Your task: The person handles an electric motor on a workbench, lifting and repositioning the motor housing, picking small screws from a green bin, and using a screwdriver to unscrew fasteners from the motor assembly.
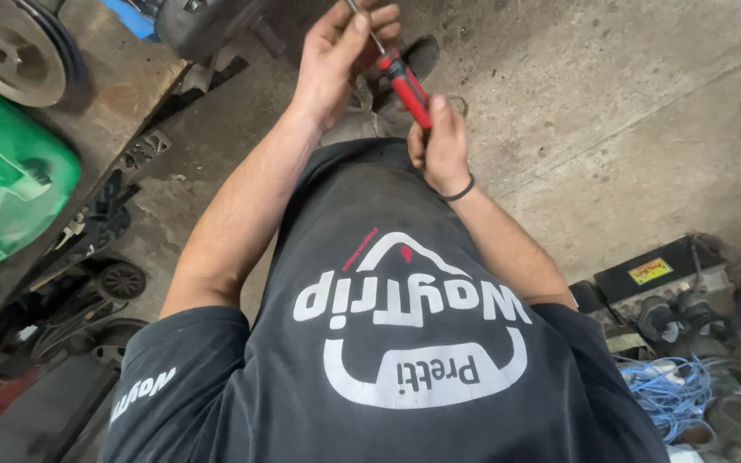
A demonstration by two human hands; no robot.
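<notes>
While we look down past our dark shirt, we see both of our hands up near twelve o'clock. Our right hand is closed tight around the red handle of a screwdriver. Our left hand is just up and to the left of it, at about eleven o'clock. Its fingers are pinched together on the thin metal rod of the same tool.

So the screwdriver sits between our two hands and touches both. Its long line runs slanted, from the handle at about five o'clock up to the rod at about eleven o'clock. We cannot see the tip, because it goes off the top edge. The left grip is the nearer one to that tip end.

Under the hands lies the grey concrete floor. A green plastic tank sits at nine o'clock, and a bunch of blue wires lies at four o'clock.
</notes>
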